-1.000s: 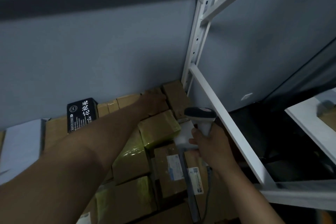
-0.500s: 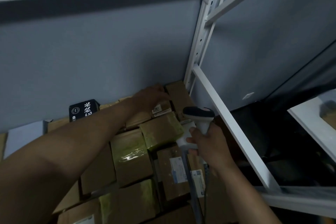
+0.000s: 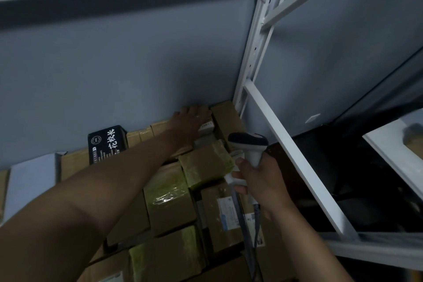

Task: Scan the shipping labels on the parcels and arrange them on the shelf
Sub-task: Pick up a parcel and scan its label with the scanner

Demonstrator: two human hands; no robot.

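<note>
The left hand (image 3: 191, 121) lies flat, fingers straight, on the far parcel (image 3: 207, 125) against the back wall of the shelf (image 3: 295, 155). The right hand (image 3: 261, 181), nearer the person, grips the scanner (image 3: 248, 144).

The parcels (image 3: 169, 204) are matt brown cardboard, several wrapped in glossy yellowish tape. The shelf (image 3: 295, 162) frame looks like smooth white-painted metal, the scanner (image 3: 249, 146) like smooth plastic, and the black box (image 3: 106, 142) has a matt printed face.
</note>
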